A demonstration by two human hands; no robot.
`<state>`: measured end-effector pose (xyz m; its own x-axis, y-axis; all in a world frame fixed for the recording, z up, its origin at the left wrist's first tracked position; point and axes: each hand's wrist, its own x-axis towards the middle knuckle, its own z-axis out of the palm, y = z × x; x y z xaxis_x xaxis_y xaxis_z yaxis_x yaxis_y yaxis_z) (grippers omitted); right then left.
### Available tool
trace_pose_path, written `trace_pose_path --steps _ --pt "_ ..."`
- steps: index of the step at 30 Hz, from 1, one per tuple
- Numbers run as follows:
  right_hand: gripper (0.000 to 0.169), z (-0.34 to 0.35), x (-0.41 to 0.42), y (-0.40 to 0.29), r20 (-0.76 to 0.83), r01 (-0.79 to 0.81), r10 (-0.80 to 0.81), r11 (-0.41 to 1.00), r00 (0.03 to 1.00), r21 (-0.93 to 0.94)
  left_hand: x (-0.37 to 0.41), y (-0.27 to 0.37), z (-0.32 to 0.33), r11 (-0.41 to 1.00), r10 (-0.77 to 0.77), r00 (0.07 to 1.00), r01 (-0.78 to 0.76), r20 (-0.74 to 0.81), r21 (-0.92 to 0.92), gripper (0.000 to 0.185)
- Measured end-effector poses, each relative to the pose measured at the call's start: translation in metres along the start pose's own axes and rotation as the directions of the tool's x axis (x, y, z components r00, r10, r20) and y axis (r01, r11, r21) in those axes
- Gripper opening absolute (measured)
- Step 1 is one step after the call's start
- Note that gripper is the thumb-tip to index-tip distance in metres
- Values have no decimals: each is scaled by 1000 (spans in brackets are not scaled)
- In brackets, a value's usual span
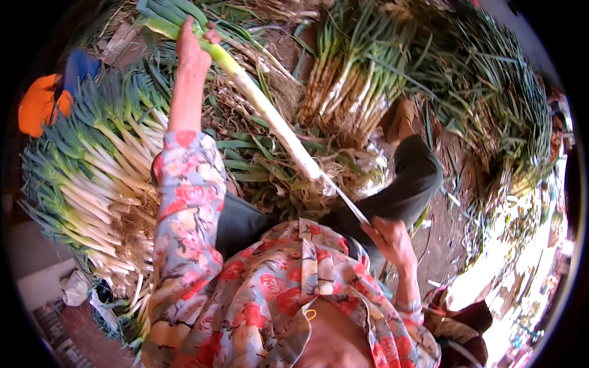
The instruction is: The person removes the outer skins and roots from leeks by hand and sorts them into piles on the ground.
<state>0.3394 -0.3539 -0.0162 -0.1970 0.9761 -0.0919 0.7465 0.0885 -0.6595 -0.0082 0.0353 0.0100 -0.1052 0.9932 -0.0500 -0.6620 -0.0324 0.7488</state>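
Note:
My left hand [195,43] grips a long leek-like onion stalk [271,112] near the base of its green leaves. The white shaft slants down to the right across the space before me, its root end over my lap. In my right hand [391,239] is the handle end of a thin knife [344,195]; its blade reaches the stalk's root end. Whether the edge is cutting into the roots cannot be made out. Peeled leaves and root scraps [257,161] lie beneath the stalk.
White-stemmed onions [106,184] are heaped at my left, roots towards me. Bundles with brown outer skins [345,92] stand ahead, beside my foot [399,119]. A large green pile [487,83] curves along the right. Someone in orange [39,106] is at the far left.

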Motion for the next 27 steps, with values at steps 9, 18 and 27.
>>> trace_pose_path --steps 9,18,27 --pt "50 5 55 -35 -57 66 -107 874 993 -482 5 25 -11 956 194 949 -127 -247 263 25" --pt "26 81 243 -106 -513 411 -292 902 807 133 -57 -21 32 939 167 952 -74 -257 336 22" --pt "17 89 227 -96 -468 465 -460 878 754 -113 -44 -51 18 939 210 928 -103 -309 328 24"
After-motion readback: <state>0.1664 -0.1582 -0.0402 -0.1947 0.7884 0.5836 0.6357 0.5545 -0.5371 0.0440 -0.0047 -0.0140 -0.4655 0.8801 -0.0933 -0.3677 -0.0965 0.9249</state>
